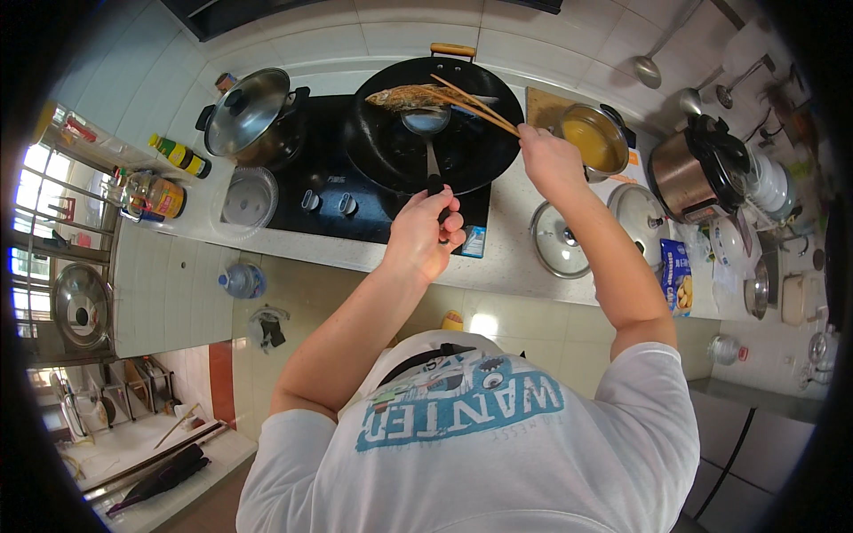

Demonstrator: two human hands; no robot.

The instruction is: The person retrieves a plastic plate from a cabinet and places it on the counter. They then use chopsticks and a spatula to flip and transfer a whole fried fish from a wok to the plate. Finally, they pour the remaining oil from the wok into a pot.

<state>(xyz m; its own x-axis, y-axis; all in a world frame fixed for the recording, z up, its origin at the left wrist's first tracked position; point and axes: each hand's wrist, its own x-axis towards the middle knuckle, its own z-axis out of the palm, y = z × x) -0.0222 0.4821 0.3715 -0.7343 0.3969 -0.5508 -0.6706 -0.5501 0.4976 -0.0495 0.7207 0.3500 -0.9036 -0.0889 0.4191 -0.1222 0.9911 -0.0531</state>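
A browned whole fish (pixel 403 98) lies high on the far wall of a black wok (pixel 380 156) that stands on the cooktop. My left hand (pixel 428 230) is closed around the black handle of a metal ladle (pixel 426 122), whose bowl rests against the near edge of the fish. From the right, my right hand (pixel 550 156) holds a pair of wooden chopsticks (pixel 490 114). Their tips are over the fish's tail half. Whether the chopsticks pinch the fish, I cannot tell.
A lidded steel pot (pixel 250 120) stands left of the wok, near a clear plastic lid (pixel 249 198). On the right are a pot of yellow liquid (pixel 593 141), glass lids (pixel 560 241), an electric pressure cooker (pixel 686 170) and a blue food packet (pixel 677 276). Ladles hang on the wall.
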